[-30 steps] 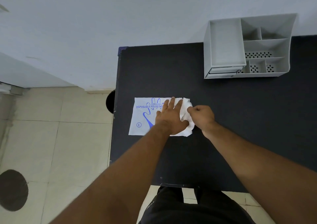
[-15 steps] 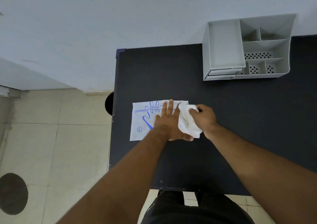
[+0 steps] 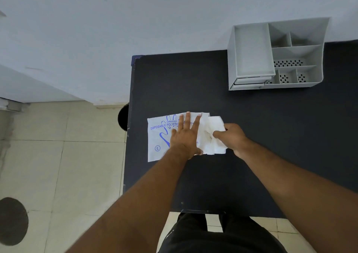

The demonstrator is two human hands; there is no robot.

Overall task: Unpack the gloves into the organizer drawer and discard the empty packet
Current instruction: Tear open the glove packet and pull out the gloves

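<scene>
A white plastic packet [image 3: 157, 136] with blue print of a hand lies flat near the left edge of the black table [image 3: 193, 82]. My left hand [image 3: 185, 136] presses flat on the packet, fingers spread. My right hand [image 3: 231, 137] pinches a bundle of white gloves [image 3: 211, 134] that sticks out of the packet's right end. The grey organizer [image 3: 313, 59] stands at the back right, its drawers [image 3: 249, 81] at the lower left front looking closed.
The table's left edge is close to the packet, with tiled floor [image 3: 58, 165] beyond. A dark round object [image 3: 124, 117] sits on the floor beside the table. A white wall runs behind the table.
My right hand has drawn the bundle of gloves further to the right out of the packet. My left hand stays pressed on the packet.
</scene>
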